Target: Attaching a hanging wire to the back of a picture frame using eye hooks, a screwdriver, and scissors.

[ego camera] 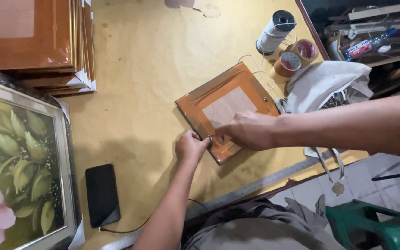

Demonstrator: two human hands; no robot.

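A flat rectangular package wrapped in glossy orange-brown tape, with a pale square patch in its middle, lies tilted near the tabletop's right edge, under both hands. A stack of similar orange-brown wrapped flat packages with white corner pads sits at the far left corner. A black phone, its screen dark, lies near the tabletop's near edge, left of the arms. Off the tabletop to the far right, a plastic bottle carries a red, white and blue label
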